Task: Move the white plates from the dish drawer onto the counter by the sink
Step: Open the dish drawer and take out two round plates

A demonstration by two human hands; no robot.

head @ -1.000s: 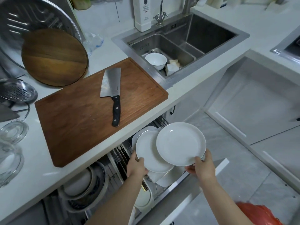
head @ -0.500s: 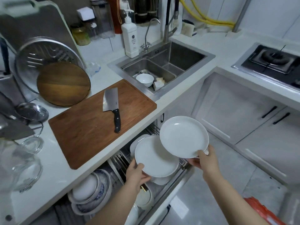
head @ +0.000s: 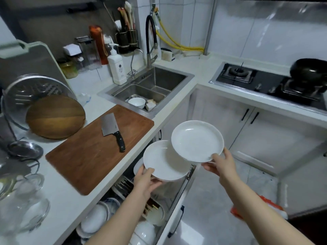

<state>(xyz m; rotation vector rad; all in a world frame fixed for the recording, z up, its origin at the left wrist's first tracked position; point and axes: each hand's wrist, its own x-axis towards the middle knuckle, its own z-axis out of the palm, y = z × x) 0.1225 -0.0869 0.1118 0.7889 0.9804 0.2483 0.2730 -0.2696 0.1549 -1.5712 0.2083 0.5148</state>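
Plates: two white ones, both lifted clear above the open drawer (head: 174,207), one per hand. Left hand (head: 146,181) clamps the near rim of the lower plate (head: 163,160); right hand (head: 222,164) pinches the near-right rim of the upper plate (head: 197,140), which overlaps the lower one's far edge. Carry step, judging by height. Next: swing them left and far onto bare counter (head: 177,86) by the sink (head: 152,89), avoiding the board (head: 85,156) and cleaver (head: 112,130).

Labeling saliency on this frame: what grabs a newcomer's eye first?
Two white plates held over the open dish drawer: the left hand grips the lower plate, the right hand the upper plate. Next, the cleaver on the wooden cutting board, left of the sink.
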